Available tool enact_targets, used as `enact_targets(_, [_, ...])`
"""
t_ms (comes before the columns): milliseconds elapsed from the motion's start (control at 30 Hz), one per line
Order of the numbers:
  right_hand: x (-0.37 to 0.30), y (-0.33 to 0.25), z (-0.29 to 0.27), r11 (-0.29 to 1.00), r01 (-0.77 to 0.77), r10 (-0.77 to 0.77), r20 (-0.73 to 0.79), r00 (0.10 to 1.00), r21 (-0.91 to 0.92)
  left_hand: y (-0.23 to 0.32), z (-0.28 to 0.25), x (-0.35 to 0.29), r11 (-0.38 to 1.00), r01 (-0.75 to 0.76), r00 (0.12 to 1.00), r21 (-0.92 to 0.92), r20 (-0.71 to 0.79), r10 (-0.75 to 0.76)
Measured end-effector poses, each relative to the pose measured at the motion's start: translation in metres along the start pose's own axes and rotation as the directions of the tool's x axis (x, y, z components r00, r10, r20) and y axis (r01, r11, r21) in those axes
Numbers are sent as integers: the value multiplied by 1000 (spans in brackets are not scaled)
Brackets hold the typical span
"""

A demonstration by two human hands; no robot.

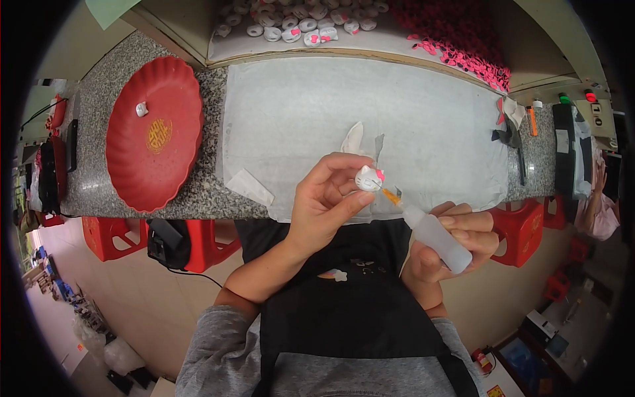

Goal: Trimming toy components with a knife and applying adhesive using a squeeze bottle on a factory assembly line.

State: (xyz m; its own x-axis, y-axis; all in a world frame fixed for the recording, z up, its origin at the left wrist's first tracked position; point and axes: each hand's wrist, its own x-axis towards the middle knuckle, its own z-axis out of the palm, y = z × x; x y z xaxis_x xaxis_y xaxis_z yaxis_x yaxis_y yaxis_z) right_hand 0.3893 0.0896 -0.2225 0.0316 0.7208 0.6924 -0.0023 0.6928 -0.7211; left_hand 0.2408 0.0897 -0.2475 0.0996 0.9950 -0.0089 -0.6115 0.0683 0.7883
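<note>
Between the thumb and fingers of my left hand is a small white cat-head piece with a pink bow on one side. My right hand is wrapped round a translucent white squeeze bottle, tilted so its thin orange nozzle points up and left. The nozzle's fine tip reaches the lower right of the cat head; I cannot tell whether it touches. Both hands are just above the near edge of the white sheet on the table.
A red scalloped tray at left bears one white piece. White pieces and small pink pieces are heaped on the shelf at the back. Crumpled scraps and a folded paper lie on the sheet. An orange pen-like stick is at right.
</note>
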Motion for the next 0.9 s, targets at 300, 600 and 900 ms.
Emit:
enact_targets(300, [-2,1,6,996,10,-16,-65,998,-85,-5,-2,-1,993,-63,998,100,34,60])
enact_targets(600, [-2,-2,5,997,-25,22,-44,999,-71,-5,0,1,989,-101,995,110,19,99])
enact_targets(900, [-1,1,2,994,-18,11,-67,998,-108,-6,-3,4,976,-157,987,153,47,152])
